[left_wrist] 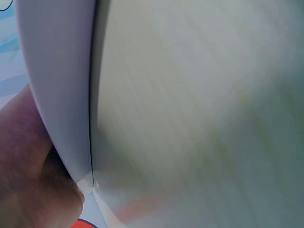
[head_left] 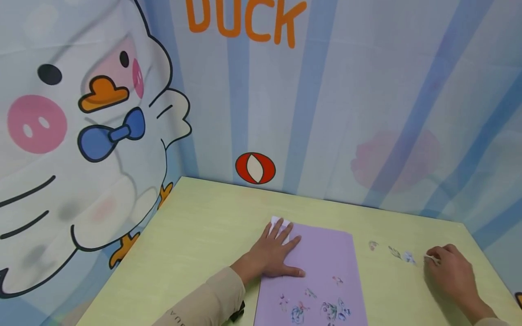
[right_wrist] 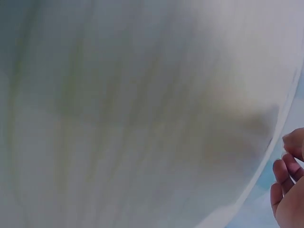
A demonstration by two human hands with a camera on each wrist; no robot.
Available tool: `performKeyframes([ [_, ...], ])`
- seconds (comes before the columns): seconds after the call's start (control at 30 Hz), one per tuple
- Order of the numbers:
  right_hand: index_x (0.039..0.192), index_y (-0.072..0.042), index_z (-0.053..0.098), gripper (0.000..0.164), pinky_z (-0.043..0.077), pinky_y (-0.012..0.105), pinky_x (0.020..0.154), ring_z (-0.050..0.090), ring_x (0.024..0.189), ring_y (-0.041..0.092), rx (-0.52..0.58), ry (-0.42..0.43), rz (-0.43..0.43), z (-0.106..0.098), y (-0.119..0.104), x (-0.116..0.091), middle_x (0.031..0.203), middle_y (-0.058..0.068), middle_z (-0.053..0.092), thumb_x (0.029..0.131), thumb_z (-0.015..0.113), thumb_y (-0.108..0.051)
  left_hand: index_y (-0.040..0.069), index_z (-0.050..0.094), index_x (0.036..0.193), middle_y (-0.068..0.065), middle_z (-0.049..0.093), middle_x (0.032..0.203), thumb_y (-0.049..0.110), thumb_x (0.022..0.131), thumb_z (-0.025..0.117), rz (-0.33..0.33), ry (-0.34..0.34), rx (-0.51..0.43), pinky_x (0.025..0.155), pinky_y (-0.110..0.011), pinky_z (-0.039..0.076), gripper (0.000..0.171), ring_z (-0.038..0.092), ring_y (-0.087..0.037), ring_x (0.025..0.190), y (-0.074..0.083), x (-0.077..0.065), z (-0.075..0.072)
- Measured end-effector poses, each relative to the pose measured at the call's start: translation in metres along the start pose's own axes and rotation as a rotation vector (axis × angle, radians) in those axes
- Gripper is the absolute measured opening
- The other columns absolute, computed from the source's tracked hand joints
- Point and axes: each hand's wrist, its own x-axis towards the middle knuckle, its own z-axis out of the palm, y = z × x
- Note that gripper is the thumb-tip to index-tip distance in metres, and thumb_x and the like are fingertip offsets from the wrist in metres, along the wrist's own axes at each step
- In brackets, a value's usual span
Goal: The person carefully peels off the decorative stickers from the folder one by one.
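Note:
My left hand (head_left: 279,251) lies flat with spread fingers on the upper left of a purple sheet (head_left: 326,249). Its fingers (head_left: 281,231) cover part of a white patch at the sheet's top left corner. Several floral stickers (head_left: 329,310) dot the lower half of the purple sheet. Over the right side of the table, my right hand (head_left: 450,271) pinches a small white piece (head_left: 431,258) between thumb and fingertips. In the right wrist view the right hand (right_wrist: 289,183) shows at the edge, fingers curled.
Between the sheet and my right hand lie small flower stickers: a pinkish one (head_left: 373,245), a leafy one (head_left: 394,252) and a bluish one (head_left: 409,257). The pale yellow table (head_left: 212,217) meets a cloth backdrop (head_left: 269,99) printed with a duck and stripes.

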Motion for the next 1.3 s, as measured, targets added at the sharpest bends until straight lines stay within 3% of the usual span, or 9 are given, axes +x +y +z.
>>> performKeyframes([
  [0.3,0.103,0.004,0.075,0.015,0.052,0.051,0.066,0.064,0.080,0.033,0.102,-0.042,-0.142,0.006,-0.061,0.010,0.094,0.014,0.064,0.091,0.078,-0.003,0.030,0.026,0.170,-0.007,0.011,0.178,0.091,0.090,0.041,-0.004,-0.003,-0.001,0.129,-0.057,0.006,0.102,0.000,-0.035,0.164,-0.002,0.000,-0.001],
  [0.63,0.107,-0.004,0.078,0.018,0.053,0.040,0.070,0.063,0.086,0.021,0.173,-0.104,-0.265,0.017,-0.129,0.011,0.098,0.000,0.065,0.090,0.083,-0.009,0.030,0.027,0.170,-0.007,0.012,0.178,0.092,0.090,0.041,0.001,0.003,-0.005,0.129,-0.057,0.006,0.102,0.001,-0.036,0.164,-0.001,0.001,0.001],
  [1.0,0.103,-0.014,0.079,0.015,0.055,0.032,0.078,0.060,0.088,0.008,0.232,-0.407,-0.356,0.015,-0.172,-0.002,0.099,-0.011,0.064,0.089,0.084,-0.010,0.030,0.026,0.170,-0.007,0.011,0.178,0.092,0.089,0.040,0.002,0.001,-0.012,0.129,-0.058,0.006,0.103,0.000,-0.036,0.164,-0.001,0.001,-0.001],
  [1.13,0.101,-0.018,0.079,0.014,0.055,0.034,0.082,0.058,0.089,0.005,0.208,-0.439,-0.394,0.019,-0.183,-0.010,0.098,-0.014,0.061,0.089,0.085,-0.014,0.030,0.026,0.170,-0.007,0.012,0.178,0.092,0.089,0.040,-0.003,-0.001,-0.010,0.129,-0.057,0.006,0.103,0.000,-0.035,0.164,-0.001,0.000,-0.002],
  [1.3,0.099,-0.022,0.078,0.012,0.055,0.034,0.083,0.055,0.087,0.003,0.153,-0.481,-0.334,0.022,-0.193,-0.018,0.096,-0.016,0.058,0.090,0.085,-0.016,0.030,0.026,0.170,-0.007,0.011,0.178,0.092,0.089,0.041,-0.001,-0.006,-0.014,0.129,-0.057,0.005,0.103,0.000,-0.035,0.164,0.000,0.000,-0.002],
])
